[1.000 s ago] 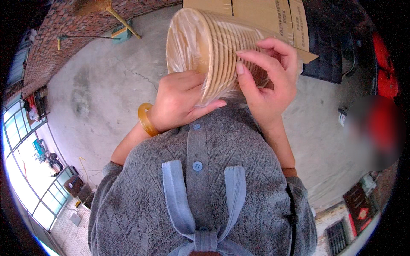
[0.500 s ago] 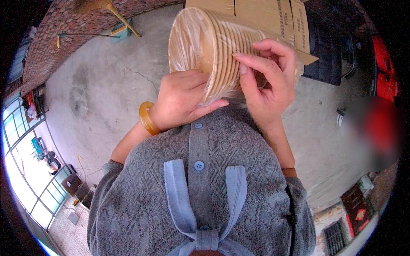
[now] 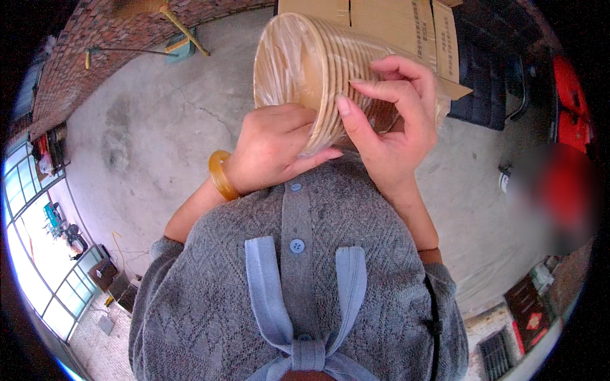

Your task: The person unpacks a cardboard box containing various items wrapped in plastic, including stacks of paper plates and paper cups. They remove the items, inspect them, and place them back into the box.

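A nested stack of tan paper bowls lies tilted on its side in front of my chest, wrapped in clear plastic film. The open mouth of the end bowl faces left. My left hand grips the lower rim at that end, fingers over the mouth and thumb underneath. On the stack's right side, my right hand is curled, with thumb and forefinger tips pressed close together against the film-covered rims. Whether they pinch up any film cannot be made out.
Behind the stack is a cardboard box with an open flap, beside a black padded seat. A person in red, blurred, is at the right. Concrete floor stretches left toward a brick wall; a teal dustpan lies there.
My right thumb has slid left along the rims toward the mouth end, closer to the forefinger tip. The left hand keeps its grip, and the stack has shifted very slightly.
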`<action>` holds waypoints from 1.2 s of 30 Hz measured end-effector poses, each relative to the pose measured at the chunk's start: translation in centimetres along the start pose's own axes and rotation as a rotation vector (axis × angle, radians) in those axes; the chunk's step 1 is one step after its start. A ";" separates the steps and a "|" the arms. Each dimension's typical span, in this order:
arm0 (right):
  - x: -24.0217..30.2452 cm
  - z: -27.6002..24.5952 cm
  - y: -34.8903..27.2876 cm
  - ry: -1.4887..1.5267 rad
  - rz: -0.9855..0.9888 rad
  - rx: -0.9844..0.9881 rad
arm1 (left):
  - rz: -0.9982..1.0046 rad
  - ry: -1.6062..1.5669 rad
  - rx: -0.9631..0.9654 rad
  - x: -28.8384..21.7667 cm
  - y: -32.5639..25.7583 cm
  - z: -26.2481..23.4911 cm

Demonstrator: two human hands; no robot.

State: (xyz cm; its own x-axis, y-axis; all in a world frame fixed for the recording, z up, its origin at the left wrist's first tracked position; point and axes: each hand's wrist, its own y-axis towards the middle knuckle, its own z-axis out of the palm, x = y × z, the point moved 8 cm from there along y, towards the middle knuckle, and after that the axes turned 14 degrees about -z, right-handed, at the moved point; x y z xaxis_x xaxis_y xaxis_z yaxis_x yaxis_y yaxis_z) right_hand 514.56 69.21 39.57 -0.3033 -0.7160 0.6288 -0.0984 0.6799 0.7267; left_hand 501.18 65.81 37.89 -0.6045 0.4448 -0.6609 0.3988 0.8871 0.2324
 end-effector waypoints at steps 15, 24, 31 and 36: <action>1.6 0.9 0.1 0.011 -0.028 0.077 | 0.012 0.016 0.019 -0.5 -0.5 -0.1; 1.1 1.2 0.0 0.010 0.021 0.192 | -0.144 -0.125 -0.033 0.8 -0.5 -1.4; -6.7 -7.9 -0.8 -0.332 0.236 -0.148 | -0.864 -0.247 -0.302 9.4 -5.3 -6.9; -18.5 -13.3 -5.0 -0.590 0.281 -0.120 | -0.445 0.022 -0.350 2.8 1.0 -11.2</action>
State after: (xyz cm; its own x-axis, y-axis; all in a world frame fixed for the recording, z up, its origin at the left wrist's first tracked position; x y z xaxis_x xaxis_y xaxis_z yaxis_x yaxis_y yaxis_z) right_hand 533.24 76.96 27.98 -0.7736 -0.2839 0.5665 0.1560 0.7812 0.6045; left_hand 492.15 69.27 44.27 -0.6777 0.0177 -0.7351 -0.1481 0.9759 0.1600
